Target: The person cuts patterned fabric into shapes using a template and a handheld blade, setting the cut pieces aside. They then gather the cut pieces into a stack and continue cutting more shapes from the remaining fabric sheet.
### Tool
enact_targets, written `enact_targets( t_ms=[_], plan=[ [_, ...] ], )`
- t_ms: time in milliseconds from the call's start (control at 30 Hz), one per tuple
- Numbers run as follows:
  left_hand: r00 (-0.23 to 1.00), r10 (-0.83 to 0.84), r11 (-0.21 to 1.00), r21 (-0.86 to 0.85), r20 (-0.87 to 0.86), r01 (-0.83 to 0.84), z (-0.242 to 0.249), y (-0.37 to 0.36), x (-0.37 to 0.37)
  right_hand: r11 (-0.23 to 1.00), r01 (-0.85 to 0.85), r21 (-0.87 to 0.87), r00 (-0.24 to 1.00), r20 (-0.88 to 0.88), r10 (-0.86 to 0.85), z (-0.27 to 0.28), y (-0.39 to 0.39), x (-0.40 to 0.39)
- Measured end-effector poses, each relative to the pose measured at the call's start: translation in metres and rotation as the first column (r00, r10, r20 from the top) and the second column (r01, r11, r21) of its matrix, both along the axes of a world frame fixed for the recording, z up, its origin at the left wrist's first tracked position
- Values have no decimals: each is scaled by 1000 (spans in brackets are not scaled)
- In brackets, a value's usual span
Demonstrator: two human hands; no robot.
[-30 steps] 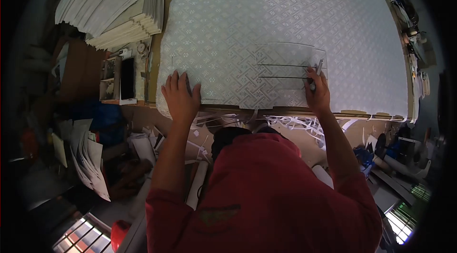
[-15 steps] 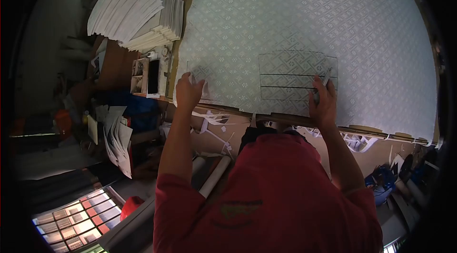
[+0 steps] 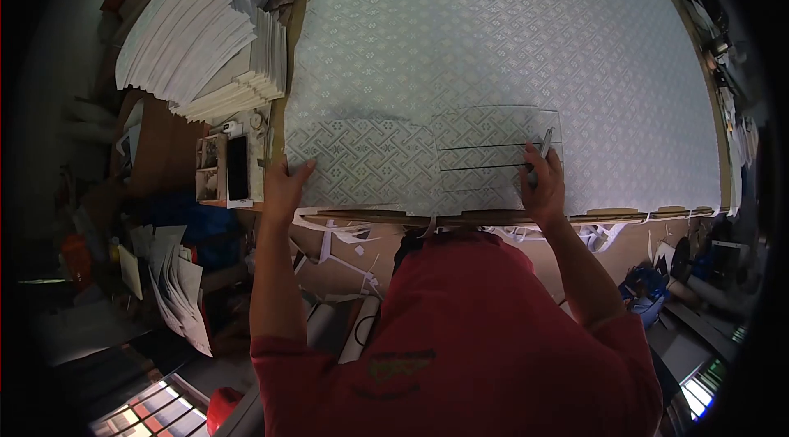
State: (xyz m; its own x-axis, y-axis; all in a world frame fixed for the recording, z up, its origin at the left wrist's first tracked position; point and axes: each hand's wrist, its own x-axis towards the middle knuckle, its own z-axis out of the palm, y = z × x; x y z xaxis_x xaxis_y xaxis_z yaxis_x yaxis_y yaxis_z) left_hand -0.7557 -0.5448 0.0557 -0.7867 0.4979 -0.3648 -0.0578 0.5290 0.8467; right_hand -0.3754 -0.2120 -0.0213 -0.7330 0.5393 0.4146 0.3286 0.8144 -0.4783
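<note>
Pale patterned fabric [image 3: 460, 34] covers the tabletop. My right hand [image 3: 544, 186] rests at the right end of a clear rectangular template [image 3: 485, 121] with dark lines across it, and its fingers are closed around a slim silver pen-like tool [image 3: 546, 140] pointing away from me. To the left, next to the template, lies a rectangular section [image 3: 362, 162] where the pattern looks darker and sharper, with a shadow along its far edge. At that section's left side is my left hand [image 3: 286, 186], thumb spread from the fingers over the edge.
Tall stacks of paper sheets [image 3: 193, 43] stand at the far left. Nearer are a small divided box [image 3: 211, 166] and a dark phone-like slab [image 3: 237, 167]. White strips [image 3: 329, 244] hang below the table's front edge. Bundled sheets [image 3: 177, 285] sit at the lower left.
The darker patterned section on the left now lies spread up to the template; before, the fabric there looked pale. My left hand has moved toward the table's left edge. The view has shifted.
</note>
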Motion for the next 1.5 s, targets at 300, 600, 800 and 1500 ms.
enact_targets(
  t_ms=[300, 600, 800, 1500],
  plan=[
    [992, 127, 807, 578, 25, -118, 38, 24, -36, 991, 70, 112, 998, -11, -69, 12, -23, -4],
    [776, 93, 963, 255, -624, 90, -1, 162, -58, 941, 338, 1, 938, 80, -337, 21, -54, 29],
    [645, -371, 756, 186, -668, 627, -62, 172, 73, 856, 518, -4, 853, 80, -516, 35, -84, 76],
    [424, -499, 828, -270, -756, 493, -66, 141, 179, 999, -30, -30, 999, -28, 29, -2, 39, 113]
  ],
)
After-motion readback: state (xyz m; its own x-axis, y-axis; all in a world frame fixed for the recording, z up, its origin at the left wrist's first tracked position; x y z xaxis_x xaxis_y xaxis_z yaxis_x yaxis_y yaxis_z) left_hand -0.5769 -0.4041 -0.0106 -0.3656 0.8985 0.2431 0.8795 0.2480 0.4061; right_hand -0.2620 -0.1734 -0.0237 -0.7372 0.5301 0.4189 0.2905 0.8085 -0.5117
